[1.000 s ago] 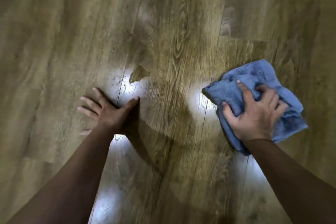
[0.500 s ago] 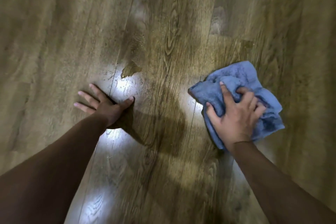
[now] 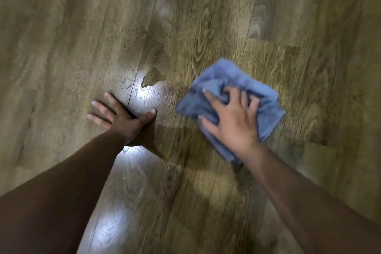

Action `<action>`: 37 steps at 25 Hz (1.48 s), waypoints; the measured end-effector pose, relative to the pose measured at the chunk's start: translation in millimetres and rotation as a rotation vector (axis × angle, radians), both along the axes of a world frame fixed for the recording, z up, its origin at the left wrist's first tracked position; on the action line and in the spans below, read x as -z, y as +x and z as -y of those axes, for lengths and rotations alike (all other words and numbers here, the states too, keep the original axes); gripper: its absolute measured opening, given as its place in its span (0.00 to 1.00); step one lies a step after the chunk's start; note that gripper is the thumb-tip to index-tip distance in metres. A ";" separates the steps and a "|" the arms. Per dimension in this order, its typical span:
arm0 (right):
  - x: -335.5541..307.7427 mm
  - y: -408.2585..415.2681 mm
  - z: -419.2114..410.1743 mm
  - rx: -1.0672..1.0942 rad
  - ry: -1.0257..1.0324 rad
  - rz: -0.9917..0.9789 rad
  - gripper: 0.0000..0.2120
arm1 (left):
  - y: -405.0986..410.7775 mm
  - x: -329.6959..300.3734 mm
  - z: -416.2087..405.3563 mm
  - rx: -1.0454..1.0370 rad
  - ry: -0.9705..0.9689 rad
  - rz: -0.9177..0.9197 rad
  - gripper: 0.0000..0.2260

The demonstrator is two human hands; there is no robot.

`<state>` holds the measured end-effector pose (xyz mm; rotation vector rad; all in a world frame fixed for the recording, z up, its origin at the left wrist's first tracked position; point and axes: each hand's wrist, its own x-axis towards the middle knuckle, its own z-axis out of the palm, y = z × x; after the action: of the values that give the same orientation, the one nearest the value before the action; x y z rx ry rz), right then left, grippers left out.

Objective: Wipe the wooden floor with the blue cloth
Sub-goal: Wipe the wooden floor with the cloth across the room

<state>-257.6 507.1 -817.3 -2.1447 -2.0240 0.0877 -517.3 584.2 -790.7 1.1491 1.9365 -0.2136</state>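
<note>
A crumpled blue cloth (image 3: 266, 97) lies on the wooden floor (image 3: 61, 37) right of centre. My right hand (image 3: 233, 119) lies on top of it and grips its folds with curled fingers. My left hand (image 3: 121, 117) rests flat on the floor to the left, fingers spread and thumb pointing right. Between the two hands the boards shine with a wet patch (image 3: 152, 80) and small dark specks.
Wood-grain planks run away from me on all sides. A bright glare (image 3: 109, 231) of reflected light lies on the boards near my left forearm. Nothing else stands on the floor in view.
My right hand has slid the blue cloth leftward across the floor, closer to the wet patch and my left hand. The left hand has stayed planted.
</note>
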 end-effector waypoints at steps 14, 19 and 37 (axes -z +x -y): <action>-6.4 -20.1 20.8 -0.004 0.005 -0.048 0.31 | -3.4 -1.2 -2.7 0.036 -0.015 -0.025 0.65; -2.6 -106.9 134.9 -0.300 -0.051 -0.024 0.34 | -4.4 4.2 -1.3 0.036 0.001 -0.042 0.65; -1.2 -68.7 -24.9 -0.174 0.031 0.025 0.32 | -82.0 9.1 -55.4 0.046 0.249 -0.191 0.47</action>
<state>-326.3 532.0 -816.1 -1.9577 -2.2074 0.0536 -599.2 639.6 -799.8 1.3795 2.1507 -0.1115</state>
